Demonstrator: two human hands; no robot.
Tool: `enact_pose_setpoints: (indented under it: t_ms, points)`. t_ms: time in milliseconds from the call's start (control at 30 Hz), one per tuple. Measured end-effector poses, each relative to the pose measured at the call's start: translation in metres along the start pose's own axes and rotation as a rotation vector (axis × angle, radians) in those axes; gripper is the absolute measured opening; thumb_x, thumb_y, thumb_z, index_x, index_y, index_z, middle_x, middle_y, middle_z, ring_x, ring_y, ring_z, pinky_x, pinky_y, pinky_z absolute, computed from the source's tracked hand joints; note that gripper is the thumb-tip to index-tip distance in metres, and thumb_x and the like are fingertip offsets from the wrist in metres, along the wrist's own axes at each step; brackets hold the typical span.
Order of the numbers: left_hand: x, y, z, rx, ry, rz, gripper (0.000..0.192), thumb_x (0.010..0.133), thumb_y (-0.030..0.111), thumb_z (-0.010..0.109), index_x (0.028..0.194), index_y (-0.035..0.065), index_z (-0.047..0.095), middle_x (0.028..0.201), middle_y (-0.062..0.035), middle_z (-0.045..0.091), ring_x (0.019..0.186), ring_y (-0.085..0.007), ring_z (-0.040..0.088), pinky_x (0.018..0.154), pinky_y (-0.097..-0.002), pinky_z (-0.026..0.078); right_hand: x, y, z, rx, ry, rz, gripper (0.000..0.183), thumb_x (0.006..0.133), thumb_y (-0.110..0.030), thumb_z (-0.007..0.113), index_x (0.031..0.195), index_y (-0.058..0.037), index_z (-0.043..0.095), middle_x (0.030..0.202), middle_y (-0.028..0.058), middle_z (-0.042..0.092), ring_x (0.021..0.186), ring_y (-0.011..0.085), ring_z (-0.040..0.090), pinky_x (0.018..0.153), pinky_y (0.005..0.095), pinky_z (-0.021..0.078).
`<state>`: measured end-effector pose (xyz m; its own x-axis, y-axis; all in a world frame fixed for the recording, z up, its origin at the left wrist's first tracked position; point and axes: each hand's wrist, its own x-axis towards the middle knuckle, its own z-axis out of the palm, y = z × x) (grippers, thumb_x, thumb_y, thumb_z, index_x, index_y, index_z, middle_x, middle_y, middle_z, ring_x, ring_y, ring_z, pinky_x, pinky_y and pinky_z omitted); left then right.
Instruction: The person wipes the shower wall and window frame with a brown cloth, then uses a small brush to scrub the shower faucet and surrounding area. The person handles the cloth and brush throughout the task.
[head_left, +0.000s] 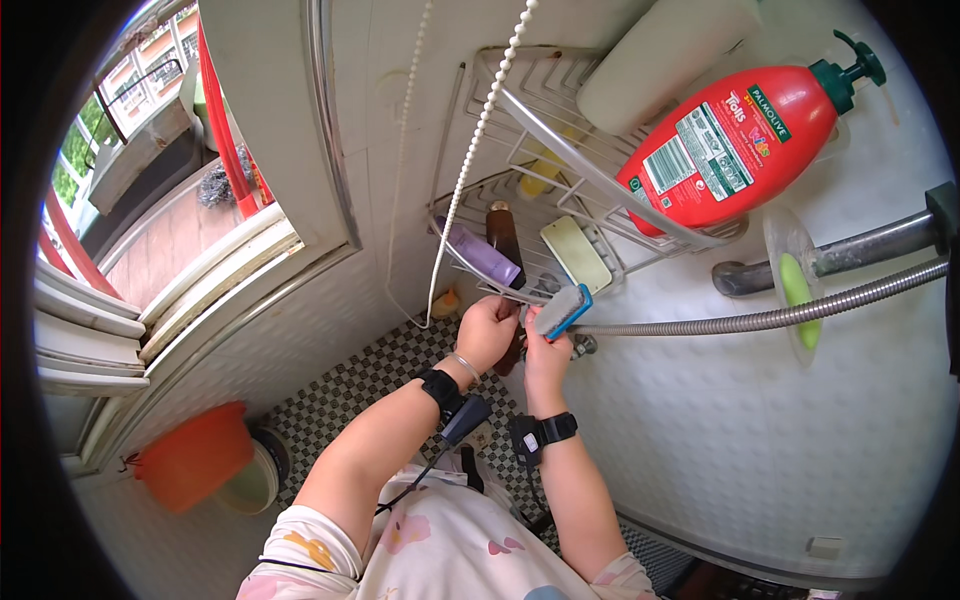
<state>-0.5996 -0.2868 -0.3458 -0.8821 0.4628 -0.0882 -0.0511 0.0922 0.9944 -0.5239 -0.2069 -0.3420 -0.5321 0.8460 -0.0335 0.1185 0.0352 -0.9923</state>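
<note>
My right hand (546, 352) is closed on a blue-backed scrub brush (564, 310) with pale bristles, just below the lower wire corner shelf. Beside it my left hand (487, 330) grips a brown thing (508, 358), mostly hidden by the fingers; I cannot tell what it is. On the lower shelf (491, 283) lie a purple tube (480, 253), a dark brown bottle (502, 236), a pale green rectangular case or dish (576, 253) and a yellow bottle (541, 174). The upper wire shelf (577, 161) holds a red Palmolive pump bottle (739, 146) and a large whitish bottle (664, 60).
A beaded cord (466, 165) hangs left of the shelves. A metal shower hose (750, 321) runs right from near my right hand, past a soap holder with green soap (796, 300). An orange basin (196, 454) and a bucket (255, 480) stand lower left, below a window frame (225, 270).
</note>
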Motion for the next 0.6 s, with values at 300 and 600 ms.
enact_pose_setpoints:
  t_ms: [300, 600]
  points:
    - [-0.007, -0.005, 0.003, 0.131, 0.135, 0.258, 0.012, 0.083, 0.011, 0.071, 0.083, 0.001, 0.065, 0.083, -0.0182, 0.064, 0.076, -0.0402, 0.063, 0.069, -0.0453, 0.052, 0.001, 0.005, 0.015, -0.008, 0.073, -0.027, 0.023, 0.093, -0.015, 0.075, 0.104, 0.0058, 0.073, 0.1, 0.0093, 0.075, 0.093, 0.0159, 0.068, 0.086, 0.0333, 0.0527]
    - [-0.002, -0.007, -0.005, 0.142, 0.053, 0.219, 0.015, 0.085, 0.011, 0.073, 0.084, -0.0004, 0.063, 0.083, -0.0173, 0.063, 0.075, -0.0345, 0.063, 0.07, -0.0397, 0.051, 0.015, 0.004, 0.008, -0.153, -0.029, -0.129, 0.015, 0.091, -0.012, 0.075, 0.094, 0.0032, 0.072, 0.087, 0.0051, 0.072, 0.079, 0.0151, 0.065, 0.074, 0.0329, 0.0517]
